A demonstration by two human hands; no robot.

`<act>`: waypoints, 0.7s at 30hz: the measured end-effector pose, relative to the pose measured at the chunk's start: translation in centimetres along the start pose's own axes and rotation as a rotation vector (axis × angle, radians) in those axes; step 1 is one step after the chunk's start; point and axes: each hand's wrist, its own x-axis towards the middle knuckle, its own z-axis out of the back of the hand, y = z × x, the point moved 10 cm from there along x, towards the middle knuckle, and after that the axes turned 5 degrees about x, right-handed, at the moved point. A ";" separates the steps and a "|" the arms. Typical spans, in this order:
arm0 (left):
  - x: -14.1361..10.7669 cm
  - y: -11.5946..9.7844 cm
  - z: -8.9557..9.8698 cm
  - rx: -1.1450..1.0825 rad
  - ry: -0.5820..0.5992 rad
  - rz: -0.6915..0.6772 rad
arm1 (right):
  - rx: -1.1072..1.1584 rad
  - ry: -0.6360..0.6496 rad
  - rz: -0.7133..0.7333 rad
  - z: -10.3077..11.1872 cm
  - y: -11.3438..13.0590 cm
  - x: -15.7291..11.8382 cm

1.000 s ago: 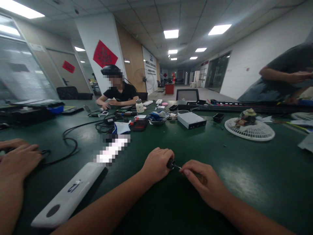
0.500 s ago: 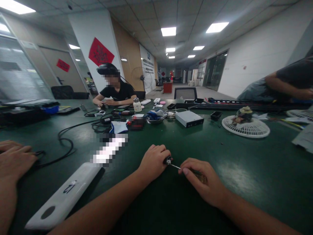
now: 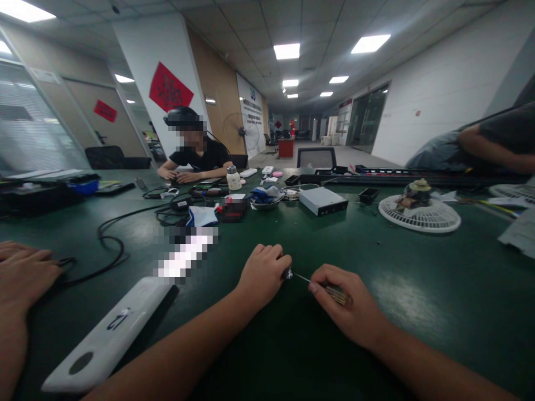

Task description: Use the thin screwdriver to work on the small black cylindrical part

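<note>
On the green table [image 3: 359, 250], my left hand [image 3: 264, 273] is closed round a small black and silver part [image 3: 288, 273], most of it hidden by the fingers. To its right, my right hand [image 3: 346, 298] grips a screwdriver [image 3: 337, 295] with a translucent yellowish handle. The thin metal shaft points left at the small part, and its tip shows just short of it, with a narrow gap between. A long white device [image 3: 112, 334] with a dark oval lies to the left of my left forearm.
Another person's hand [image 3: 27, 278] rests at the left edge by a black cable [image 3: 111, 236]. Farther back are a grey box [image 3: 322, 201], a white fan grille [image 3: 420, 214], cloths and a bottle [image 3: 233, 178]. A person [image 3: 196, 150] sits opposite; another leans in at right.
My right hand has turned slightly, showing more of the screwdriver handle. The screwdriver tip has drawn back from the small part. My left hand has hardly moved.
</note>
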 end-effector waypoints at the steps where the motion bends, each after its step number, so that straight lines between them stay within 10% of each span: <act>1: 0.0 -0.2 0.1 0.019 0.002 -0.012 | 0.012 0.036 0.006 -0.4 0.1 0.0; 21: -0.4 2.4 -1.5 -0.159 0.146 0.266 | -0.184 -0.026 -0.234 -0.3 -3.6 0.7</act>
